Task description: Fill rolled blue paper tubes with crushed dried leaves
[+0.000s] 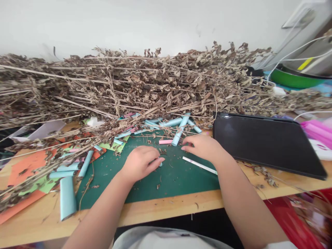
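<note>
Over the green cutting mat (pixel 145 190), my left hand (pixel 141 162) is closed, with its thumb against curled fingers. A small light blue end (pixel 160 164) pokes out by the thumb tip; the rest is hidden under the hand. My right hand (pixel 201 147) is held with thumb and index finger a little apart and nothing visible between them. Close to its fingertips lie a light blue paper roll (pixel 181 129) and a thin pink paper roll (pixel 166 141). A slim white stick (pixel 199 165) rests on the mat below the right hand.
Dried leafy stalks (pixel 155 83) are heaped along the wall. A black tablet (pixel 267 143) lies at right. More blue rolls, including a wide one (pixel 67 197), and orange paper (pixel 28 167) are at left. A green pan (pixel 298 79) stands at back right.
</note>
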The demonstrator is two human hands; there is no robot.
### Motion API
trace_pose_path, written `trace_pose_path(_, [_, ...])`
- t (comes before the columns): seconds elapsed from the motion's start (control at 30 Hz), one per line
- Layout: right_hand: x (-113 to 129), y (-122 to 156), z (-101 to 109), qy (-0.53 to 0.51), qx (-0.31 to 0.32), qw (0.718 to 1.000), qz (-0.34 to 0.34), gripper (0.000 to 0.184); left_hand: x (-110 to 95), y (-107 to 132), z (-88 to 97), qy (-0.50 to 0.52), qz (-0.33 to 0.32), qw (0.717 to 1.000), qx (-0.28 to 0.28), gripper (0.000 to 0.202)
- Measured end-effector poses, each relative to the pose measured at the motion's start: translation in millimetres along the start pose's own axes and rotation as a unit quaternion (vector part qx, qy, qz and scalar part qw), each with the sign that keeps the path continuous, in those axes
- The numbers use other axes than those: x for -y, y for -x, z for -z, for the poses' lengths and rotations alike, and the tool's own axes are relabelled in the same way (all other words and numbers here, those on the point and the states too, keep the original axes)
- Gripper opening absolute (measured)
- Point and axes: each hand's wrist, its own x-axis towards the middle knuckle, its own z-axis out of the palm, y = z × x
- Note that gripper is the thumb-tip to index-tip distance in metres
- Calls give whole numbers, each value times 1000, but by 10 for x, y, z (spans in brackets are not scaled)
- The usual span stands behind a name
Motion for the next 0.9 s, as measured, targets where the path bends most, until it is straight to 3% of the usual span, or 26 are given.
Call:
trace_pose_path(0.1, [10, -34, -49, 22, -12, 999, -29, 19, -4, 16, -6, 4, -9, 1000, 4, 18])
trace_pose_path(0.27, [144, -80, -157, 62, -19, 996, -53, 20, -11, 32, -92, 68, 78, 994, -29, 20])
trace_pose_path(0.37, [228, -80, -191, 82, -24, 995, -54, 20, -22, 18, -113, 129, 106, 986, -15, 22])
trace_pose_path(0.47, [269, -71, -196, 94, -27, 994, -46, 19, -42, 6, -133, 172, 116, 978, -4, 19])
trace_pose_path(0.73, [275, -61, -156, 109, -33, 994, 1, 19, -123, 27, -255, 217, 177, 957, -82, 16])
trace_pose_path(0.9, [222, -61, -186, 95, -47, 994, 35, 20, -110, 11, -245, 215, 156, 962, -62, 16])
